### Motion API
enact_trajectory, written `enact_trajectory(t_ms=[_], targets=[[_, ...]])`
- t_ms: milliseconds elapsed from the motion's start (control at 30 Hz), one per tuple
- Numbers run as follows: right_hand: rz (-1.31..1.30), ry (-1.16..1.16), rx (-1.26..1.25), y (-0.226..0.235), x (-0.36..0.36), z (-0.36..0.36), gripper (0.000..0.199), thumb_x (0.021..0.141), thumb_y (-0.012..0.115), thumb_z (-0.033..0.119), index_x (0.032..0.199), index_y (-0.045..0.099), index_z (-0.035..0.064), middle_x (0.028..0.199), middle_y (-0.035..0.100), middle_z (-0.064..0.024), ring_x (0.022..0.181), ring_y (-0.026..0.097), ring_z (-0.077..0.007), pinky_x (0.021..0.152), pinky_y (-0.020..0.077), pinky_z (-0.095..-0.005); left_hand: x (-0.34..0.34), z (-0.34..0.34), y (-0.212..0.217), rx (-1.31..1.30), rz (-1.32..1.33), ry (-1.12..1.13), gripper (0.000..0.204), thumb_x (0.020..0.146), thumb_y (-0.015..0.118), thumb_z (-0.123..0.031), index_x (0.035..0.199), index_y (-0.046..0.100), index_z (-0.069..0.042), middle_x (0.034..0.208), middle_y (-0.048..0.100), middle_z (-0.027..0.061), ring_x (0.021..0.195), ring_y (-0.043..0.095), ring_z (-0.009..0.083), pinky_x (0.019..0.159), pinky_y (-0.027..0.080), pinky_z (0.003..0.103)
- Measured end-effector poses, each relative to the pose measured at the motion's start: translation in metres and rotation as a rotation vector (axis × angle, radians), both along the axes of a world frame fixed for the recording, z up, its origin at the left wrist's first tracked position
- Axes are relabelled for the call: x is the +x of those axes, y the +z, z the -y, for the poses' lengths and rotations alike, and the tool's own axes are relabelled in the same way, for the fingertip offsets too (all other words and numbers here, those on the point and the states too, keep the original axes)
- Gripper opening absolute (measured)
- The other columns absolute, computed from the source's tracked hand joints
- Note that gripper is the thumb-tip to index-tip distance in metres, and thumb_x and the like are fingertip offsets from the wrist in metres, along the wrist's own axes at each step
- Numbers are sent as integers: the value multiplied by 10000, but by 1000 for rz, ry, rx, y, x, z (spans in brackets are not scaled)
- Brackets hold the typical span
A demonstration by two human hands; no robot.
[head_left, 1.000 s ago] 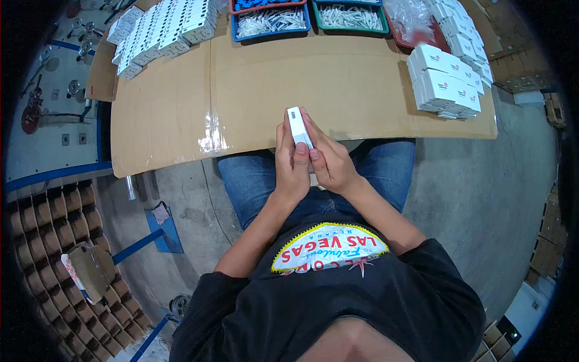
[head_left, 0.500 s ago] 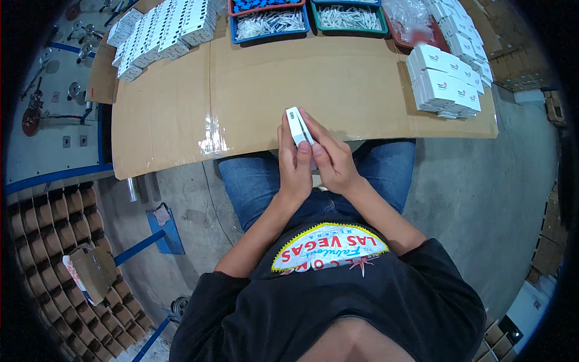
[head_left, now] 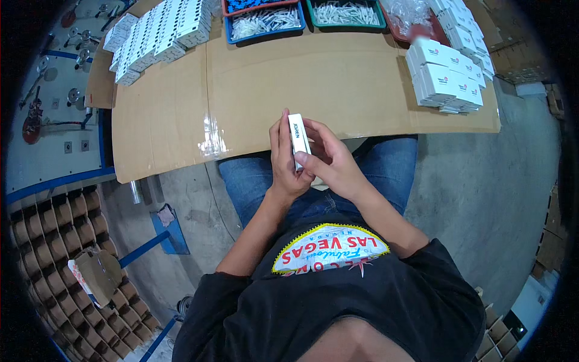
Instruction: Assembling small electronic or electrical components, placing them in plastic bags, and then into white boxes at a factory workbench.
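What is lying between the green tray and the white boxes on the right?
A red tray holding clear plastic lies between them, as the head view shows.

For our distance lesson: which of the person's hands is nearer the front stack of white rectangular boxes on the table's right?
Right. In the picture, the right hand lies below and left of the box stack; the left hand, holding the slim white box, is farther left.

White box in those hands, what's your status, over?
Left hand, right hand: both on white box. Right thumb over its near end. Stacked boxes clear of both hands.
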State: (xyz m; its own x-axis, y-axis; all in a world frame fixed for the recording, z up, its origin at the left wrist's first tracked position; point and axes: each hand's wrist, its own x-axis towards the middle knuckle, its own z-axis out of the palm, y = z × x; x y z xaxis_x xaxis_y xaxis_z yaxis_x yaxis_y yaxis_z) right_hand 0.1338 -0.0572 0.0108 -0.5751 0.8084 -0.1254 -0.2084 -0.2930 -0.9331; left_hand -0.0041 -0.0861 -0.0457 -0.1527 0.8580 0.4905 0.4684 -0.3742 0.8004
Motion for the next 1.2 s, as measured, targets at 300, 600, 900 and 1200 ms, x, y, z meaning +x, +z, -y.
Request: enact_trajectory(t_ms=[300,600,900,1200], targets=[[99,5,-181,0,-2,3,585,955,706,193,1435,413,32,1290,589,-118,1170,580,-178,986,480,-329,-5,18,-17,-140,11,-67,1288,729,540,-894,1518,295,94,1385,439,268,1202,502,392,1021,433,480],[11,-44,-50,-16,-12,11,630,959,719,237,1452,377,47,1243,607,-100,1140,587,-167,976,480,-327,-1,16,0,-112,180,-119,999,890,516,-676,1478,344,113,1420,436,292,1323,448,414,1087,389,481],[31,-108,-56,-12,-20,15,585,1037,599,295,1509,396,16,1320,597,-99,1215,550,-148,1029,445,-308,-4,1,-1,82,10,6,1004,886,500,-734,1404,423,123,1305,531,298,1233,523,417,1030,444,492],[103,-128,27,-17,-25,23,516,1091,473,269,1524,387,3,1330,601,-92,1200,542,-121,1028,434,-287,0,2,-5,118,24,87,832,963,359,-614,1306,513,128,1260,568,289,1167,569,398,1013,452,472]])
